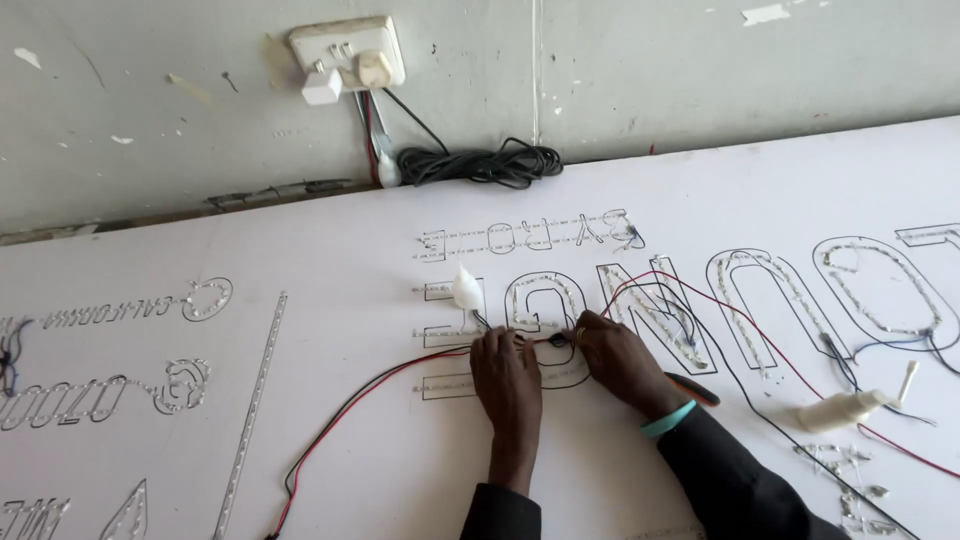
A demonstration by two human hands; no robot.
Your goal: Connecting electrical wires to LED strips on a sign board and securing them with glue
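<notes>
white board lies under us, cut with outlined letters. on it our left hand presses down with its fingers together, pinching the red and black wire that trails off to the lower left. just beside it our right hand, a teal band at the wrist, has its fingertips closed on the same wire where the two hands meet. a white tube lies to the right. farther off, a coiled black cable sits below the wall socket.
</notes>
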